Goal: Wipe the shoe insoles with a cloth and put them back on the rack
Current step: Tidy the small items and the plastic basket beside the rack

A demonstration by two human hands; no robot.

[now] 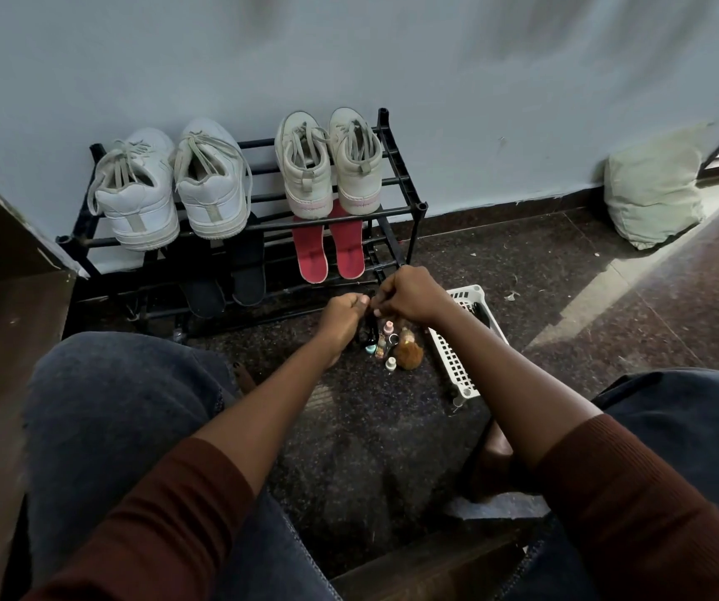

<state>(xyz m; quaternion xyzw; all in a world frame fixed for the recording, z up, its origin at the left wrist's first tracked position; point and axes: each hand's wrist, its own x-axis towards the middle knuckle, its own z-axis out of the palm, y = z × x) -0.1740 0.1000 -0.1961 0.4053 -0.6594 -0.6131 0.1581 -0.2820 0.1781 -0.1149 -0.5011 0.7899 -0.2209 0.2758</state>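
Both forearms extended forward; left hand [342, 314] and right hand [405, 297] met fingertip to fingertip, curled fingers pinching a small dark object [370, 323] between them. Flat red insoles [311, 253] and dark insoles [247, 271] lay on the lower tier of the black metal rack [271, 226].

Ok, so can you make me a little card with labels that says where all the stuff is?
rack: black shoe rack against the wall
top shelf: two pairs of white sneakers, heels facing out
lower shelf: red insoles on the right, dark insoles on the left
floor: small bottles beside a white basket
hands: left hand and right hand meet above the bottles, fingers curled; what they pinch is too small to tell
cloth: none in view
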